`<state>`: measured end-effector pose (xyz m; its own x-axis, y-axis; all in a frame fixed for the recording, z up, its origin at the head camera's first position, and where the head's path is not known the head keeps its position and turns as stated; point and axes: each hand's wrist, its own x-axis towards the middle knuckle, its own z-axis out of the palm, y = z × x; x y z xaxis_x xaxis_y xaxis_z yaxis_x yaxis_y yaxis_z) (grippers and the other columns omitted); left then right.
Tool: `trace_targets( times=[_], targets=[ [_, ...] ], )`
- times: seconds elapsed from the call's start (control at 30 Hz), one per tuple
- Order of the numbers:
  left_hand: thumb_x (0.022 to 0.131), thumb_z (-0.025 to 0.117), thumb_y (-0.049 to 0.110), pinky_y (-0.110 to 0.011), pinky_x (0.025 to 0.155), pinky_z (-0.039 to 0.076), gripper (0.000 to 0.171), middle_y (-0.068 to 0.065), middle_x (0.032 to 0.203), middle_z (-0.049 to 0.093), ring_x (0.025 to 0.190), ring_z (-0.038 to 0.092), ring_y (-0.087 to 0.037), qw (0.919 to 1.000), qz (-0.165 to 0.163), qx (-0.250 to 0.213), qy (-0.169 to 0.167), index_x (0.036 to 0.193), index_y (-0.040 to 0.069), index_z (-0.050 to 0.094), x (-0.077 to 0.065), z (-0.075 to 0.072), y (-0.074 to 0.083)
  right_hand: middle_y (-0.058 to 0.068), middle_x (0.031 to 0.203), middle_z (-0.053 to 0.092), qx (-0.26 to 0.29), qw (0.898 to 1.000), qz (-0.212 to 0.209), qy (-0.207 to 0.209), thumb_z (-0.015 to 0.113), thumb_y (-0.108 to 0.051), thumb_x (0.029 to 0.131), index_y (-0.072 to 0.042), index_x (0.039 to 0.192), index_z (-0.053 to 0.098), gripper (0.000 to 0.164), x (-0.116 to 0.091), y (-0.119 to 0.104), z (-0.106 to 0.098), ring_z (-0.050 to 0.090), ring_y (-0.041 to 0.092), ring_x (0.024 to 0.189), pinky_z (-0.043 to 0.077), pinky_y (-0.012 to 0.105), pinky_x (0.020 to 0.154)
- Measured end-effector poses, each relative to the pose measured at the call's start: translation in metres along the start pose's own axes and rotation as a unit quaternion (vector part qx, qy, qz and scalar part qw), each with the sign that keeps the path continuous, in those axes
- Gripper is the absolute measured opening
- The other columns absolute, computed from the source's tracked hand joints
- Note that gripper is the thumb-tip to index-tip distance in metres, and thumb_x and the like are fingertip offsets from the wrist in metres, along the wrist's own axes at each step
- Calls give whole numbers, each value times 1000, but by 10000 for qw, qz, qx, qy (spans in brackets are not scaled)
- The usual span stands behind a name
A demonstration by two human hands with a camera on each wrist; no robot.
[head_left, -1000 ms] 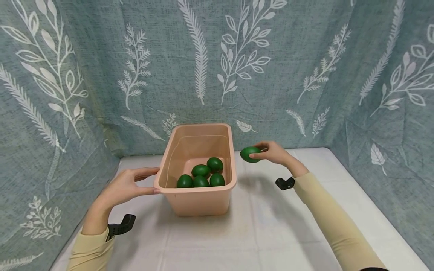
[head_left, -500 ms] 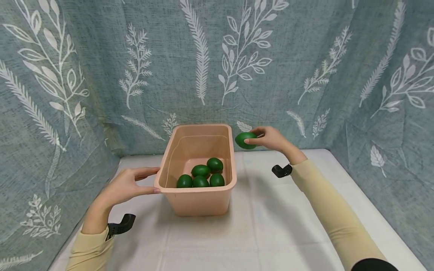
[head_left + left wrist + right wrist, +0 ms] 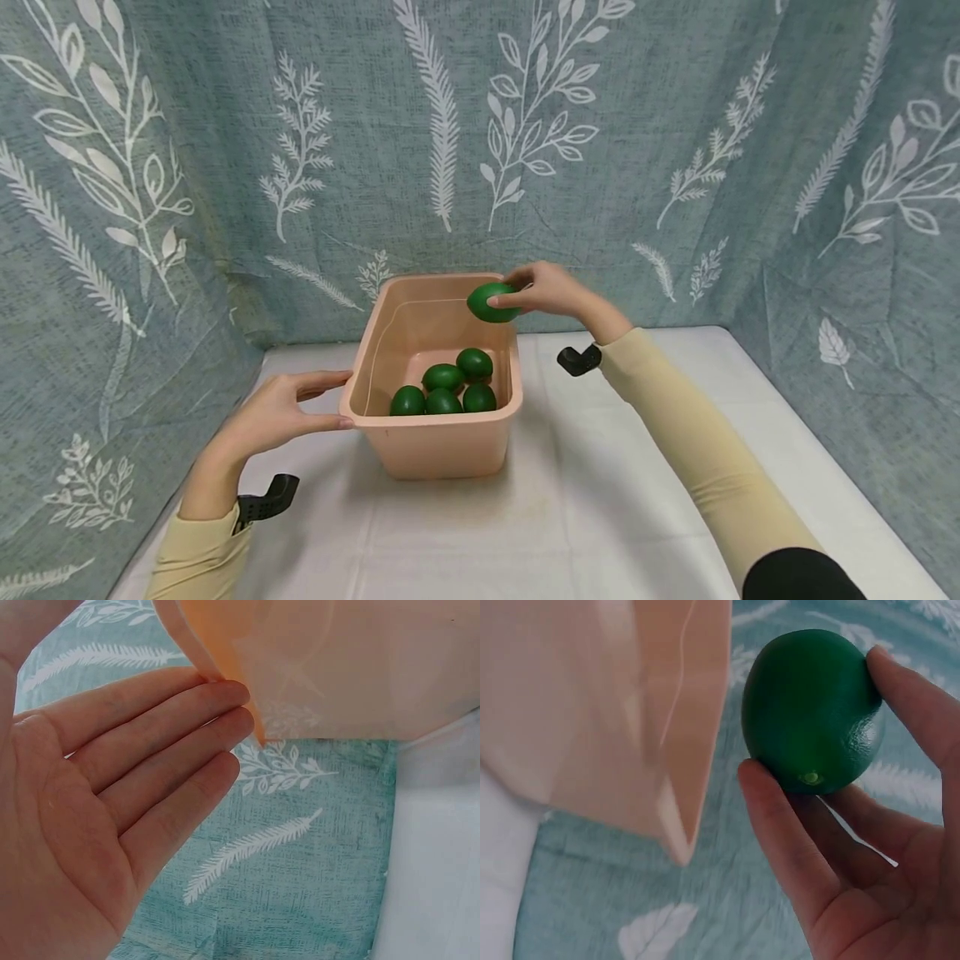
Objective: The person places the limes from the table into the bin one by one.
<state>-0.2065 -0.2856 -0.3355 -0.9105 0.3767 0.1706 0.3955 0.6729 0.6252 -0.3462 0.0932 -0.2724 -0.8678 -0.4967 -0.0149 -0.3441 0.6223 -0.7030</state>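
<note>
A peach plastic bin point(image 3: 442, 450) stands on the table with several green limes point(image 3: 444, 377) inside, grouped toward its near end. My right hand point(image 3: 551, 292) pinches another lime point(image 3: 487, 302) between thumb and fingers, above the bin's far right rim. In the right wrist view the held lime point(image 3: 810, 712) shows its stem spot, and the bin wall point(image 3: 562, 697) is to its left. My left hand point(image 3: 281, 408) touches the bin's left rim with nearly straight fingers and thumb. The left wrist view shows those fingers point(image 3: 180, 742) extended against the bin's side.
A white cloth point(image 3: 600, 517) covers the table. Behind and at both sides hangs a blue-green curtain point(image 3: 360, 150) with white leaf prints, close to the table's back edge. Each wrist wears a black strap device point(image 3: 270, 497).
My right hand has lifted the lime and carried it left, from beside the bin to over its far right part. The left hand and the bin stay where they were.
</note>
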Motion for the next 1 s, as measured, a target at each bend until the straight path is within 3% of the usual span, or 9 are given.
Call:
trace_targets(
  times=[0.2,0.37,0.8,0.93,1.0],
  targets=[
    [78,76,40,-53,101,45,65,-10,131,59,123,52,-38,10000,31,73,14,132,11,57,0,-1,0,10,127,61,-273,9989,-340,-164,65,-45,87,-11,132,57,57,9,-14,10,66,20,100,56,34,84],
    [79,76,41,-50,101,45,64,-9,131,59,123,53,-36,10000,14,61,4,132,12,57,-1,0,1,8,126,61,-220,9989,-397,-78,63,-44,89,-14,130,60,50,4,-12,11,61,22,109,55,37,87],
    [79,75,40,-53,100,45,64,-11,132,58,123,52,-38,10000,-45,46,7,133,12,56,-3,-1,1,8,128,60,36,9975,-233,669,60,-46,91,-16,131,57,51,-35,28,-8,58,26,115,51,43,94],
    [81,74,40,-52,100,45,62,-9,133,58,124,52,-38,10000,-53,31,51,134,14,56,-5,-1,0,9,131,57,8,9967,-150,792,56,-47,93,-15,134,54,53,-49,43,-12,55,27,119,49,45,97],
    [85,71,39,-45,100,47,58,-7,134,57,125,51,-34,9999,-105,25,132,135,15,55,-8,-2,-2,9,133,56,-36,9962,-124,865,55,-47,94,-14,135,52,53,-57,52,-14,53,27,120,48,45,98]
  ],
)
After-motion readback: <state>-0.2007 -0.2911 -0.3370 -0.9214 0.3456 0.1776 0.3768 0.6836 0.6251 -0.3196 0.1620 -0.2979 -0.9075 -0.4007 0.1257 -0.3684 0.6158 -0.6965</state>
